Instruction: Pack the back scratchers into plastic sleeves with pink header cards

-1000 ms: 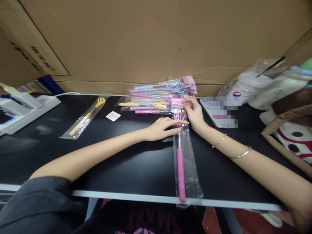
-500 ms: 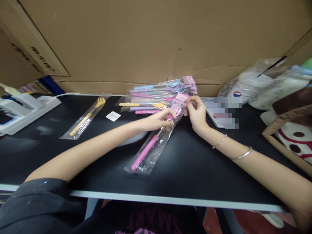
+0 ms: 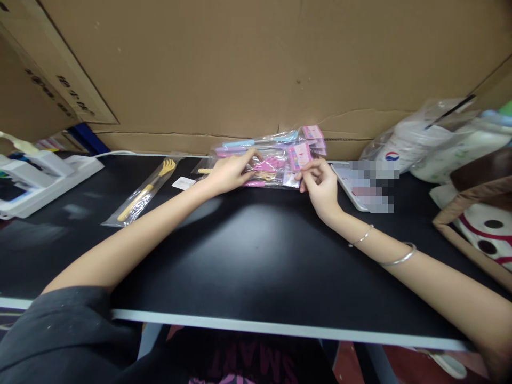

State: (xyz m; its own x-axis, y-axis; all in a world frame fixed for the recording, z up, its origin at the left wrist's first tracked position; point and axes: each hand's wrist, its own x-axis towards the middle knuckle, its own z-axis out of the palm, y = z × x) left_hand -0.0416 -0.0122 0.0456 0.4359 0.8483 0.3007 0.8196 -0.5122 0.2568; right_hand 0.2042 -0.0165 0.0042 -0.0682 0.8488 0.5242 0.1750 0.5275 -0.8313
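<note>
Black tabletop (image 3: 256, 261) set before a cardboard wall (image 3: 224, 64). Pink bagged tool (image 3: 269, 163), its clawed head visible, lies on a pile of similar bagged tools (image 3: 240, 143) near the wall. Right hand (image 3: 321, 186): thumb and fingertips pinched at the lower edge of a pink header card (image 3: 300, 156). Left hand (image 3: 230, 173): over the pile's left part and hiding some of it, thumb and forefinger apart; whether it grips any film cannot be told. Left side: white label (image 3: 184, 183), yellow bagged tool (image 3: 136, 202), power strip (image 3: 80, 172). Right side: phone (image 3: 347, 184) just beside the right hand, partly pixelated; farther off, wrapped cup (image 3: 416, 141) and brown-strapped bag (image 3: 486, 224).
</note>
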